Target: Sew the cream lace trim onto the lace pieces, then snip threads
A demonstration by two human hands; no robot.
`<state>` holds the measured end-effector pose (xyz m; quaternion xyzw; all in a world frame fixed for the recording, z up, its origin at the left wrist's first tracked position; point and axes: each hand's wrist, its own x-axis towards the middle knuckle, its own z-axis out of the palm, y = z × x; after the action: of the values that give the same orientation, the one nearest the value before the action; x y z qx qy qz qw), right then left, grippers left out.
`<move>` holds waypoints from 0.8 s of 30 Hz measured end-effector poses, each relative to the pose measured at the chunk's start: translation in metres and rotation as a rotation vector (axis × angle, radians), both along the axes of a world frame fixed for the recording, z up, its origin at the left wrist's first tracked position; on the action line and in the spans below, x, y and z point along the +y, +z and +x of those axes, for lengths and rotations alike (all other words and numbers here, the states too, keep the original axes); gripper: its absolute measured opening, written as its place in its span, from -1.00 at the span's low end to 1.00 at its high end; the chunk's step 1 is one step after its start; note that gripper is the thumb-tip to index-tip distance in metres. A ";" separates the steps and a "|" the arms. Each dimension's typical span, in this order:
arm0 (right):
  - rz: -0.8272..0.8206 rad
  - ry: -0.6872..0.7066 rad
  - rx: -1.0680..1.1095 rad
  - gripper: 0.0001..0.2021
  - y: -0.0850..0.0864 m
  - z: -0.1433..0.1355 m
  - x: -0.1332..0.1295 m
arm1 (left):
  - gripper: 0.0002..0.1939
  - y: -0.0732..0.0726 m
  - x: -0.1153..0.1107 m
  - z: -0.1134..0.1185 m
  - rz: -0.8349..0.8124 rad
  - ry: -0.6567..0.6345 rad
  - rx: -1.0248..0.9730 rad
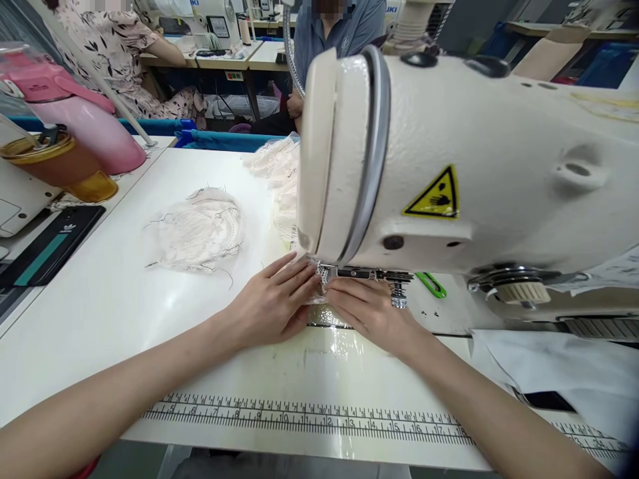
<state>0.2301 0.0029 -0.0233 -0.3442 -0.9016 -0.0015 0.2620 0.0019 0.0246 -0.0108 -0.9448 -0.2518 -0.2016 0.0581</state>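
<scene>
A white sewing machine [429, 153] with a yellow warning triangle fills the right half of the head view. Beneath its needle area lies a small piece of white lace fabric [315, 299], mostly covered by my fingers. My left hand [279, 296] rests flat on the lace from the left, fingers stretched out and lying together. From the right, my right hand [369, 309] lies low beside the presser foot, its fingertips at the lace; part of it is hidden behind the machine's fittings. More pale lace [279, 173] trails behind the machine head.
A loose pile of white lace pieces [200, 229] with dark thread ends lies left on the table. Green thread snips [432, 285] sit under the arm. Bottle [90, 123], brown cup [64, 166] and black case [54, 243] stand left. Two people are across the table.
</scene>
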 end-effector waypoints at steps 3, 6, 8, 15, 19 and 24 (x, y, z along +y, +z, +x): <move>-0.001 -0.034 -0.011 -0.81 0.002 0.001 0.001 | -0.63 0.001 0.000 0.001 0.024 0.008 -0.001; 0.045 -0.075 -0.025 -0.85 0.007 0.001 0.000 | -0.65 0.001 0.000 0.002 0.044 0.013 -0.001; 0.101 -0.116 -0.028 -0.88 0.012 0.000 -0.002 | -0.65 0.001 0.000 0.002 0.044 0.016 0.005; 0.134 -0.138 -0.031 -0.82 0.012 0.006 0.002 | -0.63 0.000 0.000 0.004 0.041 0.025 0.042; 0.142 -0.124 -0.012 -0.79 0.002 0.011 0.008 | -0.62 0.001 0.000 0.004 0.047 0.029 0.064; 0.153 -0.105 0.033 -0.80 -0.002 0.012 0.011 | -0.65 0.000 -0.001 0.002 0.089 0.018 0.055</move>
<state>0.2422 0.0141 -0.0257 -0.3698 -0.8752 -0.0784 0.3017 0.0044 0.0238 -0.0109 -0.9442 -0.2492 -0.1859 0.1086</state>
